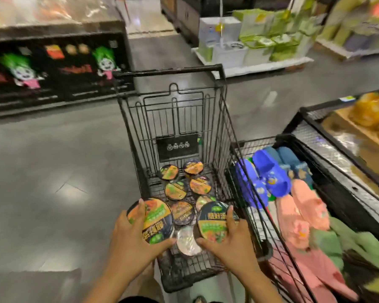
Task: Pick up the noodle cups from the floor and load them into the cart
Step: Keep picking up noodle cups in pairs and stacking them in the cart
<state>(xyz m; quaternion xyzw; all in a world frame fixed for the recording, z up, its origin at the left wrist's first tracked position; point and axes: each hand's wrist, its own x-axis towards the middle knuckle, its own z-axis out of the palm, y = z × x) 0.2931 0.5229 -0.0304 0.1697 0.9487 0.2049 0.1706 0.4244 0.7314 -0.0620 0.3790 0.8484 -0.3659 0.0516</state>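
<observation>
A black wire shopping cart (224,136) stands in front of me with several noodle cups (176,189) lying lid-up on its floor. My left hand (130,243) grips a noodle cup (157,217) with a black, orange and green lid above the cart's near left edge. My right hand (230,241) grips a second noodle cup (213,221) of the same kind over the cart's near right side. Below and between the two held cups lies a cup with a shiny silvery lid (187,241).
A wire bin (315,217) of blue, pink and green slippers presses against the cart's right side. A black display stand (53,68) sits at the left, stacked green and white boxes (260,40) at the back. Grey floor (53,171) lies open on the left.
</observation>
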